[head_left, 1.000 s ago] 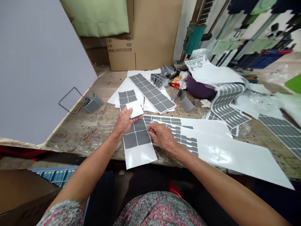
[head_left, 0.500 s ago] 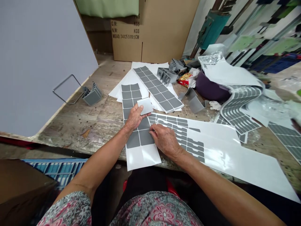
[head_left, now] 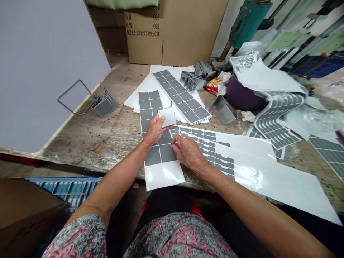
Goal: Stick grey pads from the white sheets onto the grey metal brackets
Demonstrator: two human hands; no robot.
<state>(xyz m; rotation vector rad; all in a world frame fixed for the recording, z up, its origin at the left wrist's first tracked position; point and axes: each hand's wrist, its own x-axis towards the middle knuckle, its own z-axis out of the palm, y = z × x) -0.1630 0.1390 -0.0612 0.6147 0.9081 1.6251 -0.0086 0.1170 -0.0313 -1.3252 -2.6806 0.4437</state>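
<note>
My left hand [head_left: 154, 130] grips a small white square piece [head_left: 168, 117] between thumb and fingers, just above a long backing sheet of grey square stickers [head_left: 147, 114]. That sheet's lower end shows bare white backing. My right hand [head_left: 188, 152] rests on a second sheet of notched grey labels [head_left: 215, 150], its fingertips gathered at a label's edge beside the square stickers. I cannot tell whether those fingertips hold anything. Part of each sheet is hidden under my hands.
Another grey sticker strip [head_left: 180, 96] lies on white sheets at the far side of the worn wooden bench [head_left: 118, 138]. Folded grey pieces [head_left: 103, 104], a purple bowl [head_left: 243, 94], curled sticker sheets [head_left: 276, 122] and a cardboard box [head_left: 161, 36] surround them. A blue crate [head_left: 64, 190] sits below the bench edge.
The white square has shifted slightly up and right with my left hand. My right hand stays at the labels. The whole view has turned a little as my head moved.
</note>
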